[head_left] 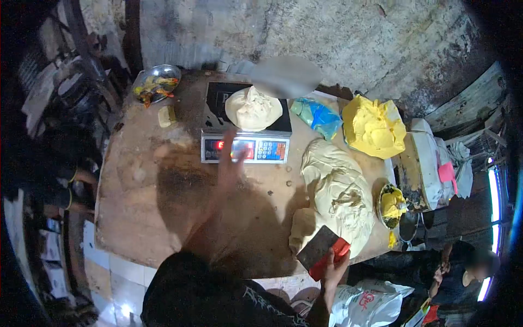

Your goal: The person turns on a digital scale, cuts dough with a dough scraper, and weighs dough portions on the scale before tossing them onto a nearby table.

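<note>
My right hand (pixel 333 268) is closed round the red handle of a dough scraper (pixel 320 247), its flat blade lying over the near end of a large mound of dough (pixel 340 191). Stretched out over the table, my left hand (pixel 235 150) is in front of the lit display of a digital scale (pixel 246 149). Motion smears its fingers, so I cannot tell how they are set or whether they touch the scale. A lump of pale dough (pixel 254 110) rests on the scale's platform.
A large yellow mass (pixel 374 128) and a blue plastic bag (pixel 317 117) are at the back right of the wooden table (pixel 128 201). A small bowl (pixel 381 210) is at the right edge, a metal bowl (pixel 163 73) back left. People stand at both sides.
</note>
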{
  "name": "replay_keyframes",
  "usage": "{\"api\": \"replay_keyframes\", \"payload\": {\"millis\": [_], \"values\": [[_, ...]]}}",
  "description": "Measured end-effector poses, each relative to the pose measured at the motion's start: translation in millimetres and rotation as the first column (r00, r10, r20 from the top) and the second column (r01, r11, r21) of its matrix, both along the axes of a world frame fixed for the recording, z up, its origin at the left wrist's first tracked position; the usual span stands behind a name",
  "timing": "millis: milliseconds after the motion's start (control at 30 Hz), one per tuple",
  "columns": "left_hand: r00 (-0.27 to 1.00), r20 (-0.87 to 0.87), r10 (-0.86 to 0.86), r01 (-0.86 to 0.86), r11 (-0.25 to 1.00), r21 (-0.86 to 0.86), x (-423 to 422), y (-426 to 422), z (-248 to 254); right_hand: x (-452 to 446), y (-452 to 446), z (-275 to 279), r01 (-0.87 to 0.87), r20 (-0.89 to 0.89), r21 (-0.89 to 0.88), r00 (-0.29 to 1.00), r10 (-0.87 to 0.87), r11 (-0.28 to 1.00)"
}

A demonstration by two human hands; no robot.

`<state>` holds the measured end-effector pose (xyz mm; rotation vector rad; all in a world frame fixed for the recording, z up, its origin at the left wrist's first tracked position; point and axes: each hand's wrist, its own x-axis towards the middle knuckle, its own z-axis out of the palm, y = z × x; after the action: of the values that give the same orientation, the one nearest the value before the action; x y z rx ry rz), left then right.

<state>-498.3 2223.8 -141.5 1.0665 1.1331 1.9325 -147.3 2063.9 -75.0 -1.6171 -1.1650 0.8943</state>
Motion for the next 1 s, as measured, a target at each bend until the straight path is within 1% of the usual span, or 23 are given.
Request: {"api": "replay_keyframes", "payload": {"millis": [67,100,167,233,267,300,367,400,467,567,600,633,667,700,733,767,800,833,867,900,933,967,1000], "values": [[0.988,0.121,-0.098,0.114,0.985,-0.129,56,-70,-55,24,-13,-17,0.010,-0.010,0.035,1.000,-0.010,0.999],[0.971,-0.208,-0.120,0.051,0.949,-0.310,95,-110,-89,36,-18,-23,0.021,-0.028,0.089,0.999,-0.019,0.996],[0.783,-0.551,-0.289,0.033,0.903,-0.427,153,-161,-97,53,-29,-24,0.012,-0.056,0.131,0.998,-0.005,0.991],[0.706,-0.590,-0.391,0.062,0.864,-0.499,213,-188,-75,61,-46,-9,0.053,-0.052,0.114,0.998,-0.047,0.992],[0.712,-0.581,-0.395,-0.018,0.817,-0.577,243,-191,-71,73,-55,-13,0.034,-0.062,0.103,0.998,-0.028,0.994],[0.710,-0.588,-0.388,-0.039,0.812,-0.582,262,-191,-74,85,-63,-19,0.043,-0.088,0.076,0.995,-0.036,0.996],[0.595,-0.798,-0.094,-0.284,0.904,-0.319,282,-183,-93,108,-77,-33,0.063,-0.121,0.100,0.991,-0.051,0.993],[0.591,-0.801,-0.092,-0.292,0.902,-0.319,286,-178,-108,113,-83,-32,0.057,-0.126,0.097,0.991,-0.045,0.994],[0.793,-0.588,-0.160,-0.105,0.915,-0.390,286,-170,-135,119,-92,-26,-0.036,-0.128,0.171,0.990,0.058,0.985],[0.808,-0.586,-0.062,-0.158,0.936,-0.316,267,-194,-152,116,-93,-53,-0.179,-0.173,0.272,0.958,0.231,0.946],[0.804,-0.592,-0.055,-0.169,0.933,-0.317,255,-204,-148,103,-88,-48,-0.266,-0.071,0.156,0.958,0.279,0.951],[0.804,-0.577,-0.147,-0.156,0.883,-0.442,242,-213,-138,80,-75,-38,-0.335,0.027,0.036,0.942,0.334,0.942],[0.804,-0.545,-0.238,-0.139,0.816,-0.561,231,-218,-128,58,-59,-36,-0.413,0.343,0.008,0.857,0.385,0.911],[0.771,-0.584,-0.253,-0.125,0.839,-0.529,223,-222,-123,28,-45,-27,-0.442,0.533,-0.069,0.742,0.407,0.895],[0.772,-0.580,-0.259,-0.120,0.837,-0.534,221,-220,-124,12,-17,-63,-0.433,0.681,-0.315,0.516,0.519,0.844],[0.842,-0.444,-0.307,-0.057,0.767,-0.639,220,-220,-126,-15,10,-82,-0.401,0.597,-0.467,0.514,0.616,0.788],[0.892,-0.298,-0.340,0.020,0.689,-0.725,216,-217,-130,-38,31,-84,-0.377,0.640,-0.429,0.515,0.571,0.821],[0.889,-0.296,-0.348,0.030,0.691,-0.723,207,-213,-136,-57,51,-82,-0.355,0.683,-0.383,0.512,0.520,0.853],[0.939,-0.207,-0.274,0.042,0.691,-0.722,192,-206,-143,-71,65,-61,-0.351,0.688,-0.374,0.516,0.511,0.858],[0.973,-0.116,-0.201,0.057,0.692,-0.719,171,-197,-148,-82,73,-22,-0.348,0.546,-0.190,0.740,0.393,0.918],[0.980,0.104,-0.172,0.199,0.902,-0.383,148,-188,-128,-83,81,-4,-0.315,0.474,-0.021,0.832,0.287,0.949],[0.985,0.159,-0.072,0.115,0.952,-0.285,122,-152,-116,-85,89,14,-0.274,0.388,0.149,0.900,0.199,0.950],[0.978,0.210,0.016,0.024,0.983,-0.183,96,-116,-105,-80,95,22,-0.270,0.430,0.308,0.895,0.120,0.912]]}}
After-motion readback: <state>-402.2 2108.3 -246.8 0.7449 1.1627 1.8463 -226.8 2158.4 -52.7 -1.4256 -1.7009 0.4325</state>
